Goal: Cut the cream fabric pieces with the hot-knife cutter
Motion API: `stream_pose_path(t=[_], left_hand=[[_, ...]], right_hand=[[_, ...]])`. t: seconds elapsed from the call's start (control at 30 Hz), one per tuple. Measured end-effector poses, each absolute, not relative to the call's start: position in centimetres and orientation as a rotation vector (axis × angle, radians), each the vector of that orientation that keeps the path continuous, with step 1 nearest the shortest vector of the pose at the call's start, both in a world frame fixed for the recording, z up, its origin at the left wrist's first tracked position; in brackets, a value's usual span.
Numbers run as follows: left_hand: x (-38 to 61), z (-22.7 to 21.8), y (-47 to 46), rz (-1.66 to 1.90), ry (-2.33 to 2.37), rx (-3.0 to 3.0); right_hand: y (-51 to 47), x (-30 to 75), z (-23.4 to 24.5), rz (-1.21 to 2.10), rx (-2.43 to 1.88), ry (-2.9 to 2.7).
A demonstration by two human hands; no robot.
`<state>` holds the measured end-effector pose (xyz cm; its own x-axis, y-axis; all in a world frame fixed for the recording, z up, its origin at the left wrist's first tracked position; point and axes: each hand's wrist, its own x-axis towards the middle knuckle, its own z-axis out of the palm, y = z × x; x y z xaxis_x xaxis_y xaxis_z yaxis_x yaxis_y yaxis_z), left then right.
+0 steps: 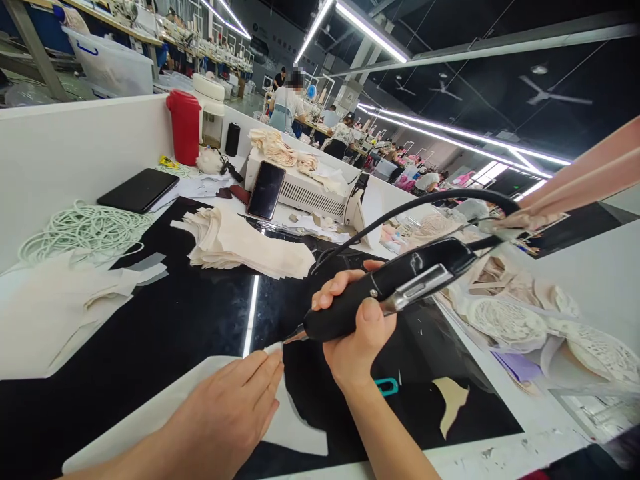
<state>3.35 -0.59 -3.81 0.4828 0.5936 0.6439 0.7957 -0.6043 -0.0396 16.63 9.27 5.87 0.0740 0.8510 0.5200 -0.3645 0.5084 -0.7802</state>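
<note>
My right hand is wrapped round a black corded hand tool with a metal lever along its side. The tool slants down to the left, and its narrow metal tip ends right by the fingertips of my left hand. That hand lies palm down, fingers together, on a white sheet-like piece with a curved edge, gripping it near the tip. A bit of white shows at the fingertips. Beneath lies a black work mat. Whether the tip touches the piece I cannot tell.
A stack of cream pieces and a phone are behind the tool. More pale pieces and green cord lie left. A teal clip-like object, a beige scrap and lace cups lie right. The cable arches overhead.
</note>
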Motion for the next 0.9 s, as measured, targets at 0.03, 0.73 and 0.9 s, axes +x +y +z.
stream_pose_path(t=[0.03, 0.73, 0.9], left_hand=[[3.3, -3.8, -0.6, -0.835, -1.163, -2.408], [2.5, -2.6, -0.6, -0.637, -1.163, -2.488], [2.1, -2.9, -0.6, -0.596, -1.159, -2.530]], right_hand=[[9.2, 16.6, 5.8, 0.977, -0.517, -1.169], [9.3, 16.0, 5.2, 0.994, -0.478, -1.179], [9.2, 16.0, 5.3, 1.016, -0.460, -1.147]])
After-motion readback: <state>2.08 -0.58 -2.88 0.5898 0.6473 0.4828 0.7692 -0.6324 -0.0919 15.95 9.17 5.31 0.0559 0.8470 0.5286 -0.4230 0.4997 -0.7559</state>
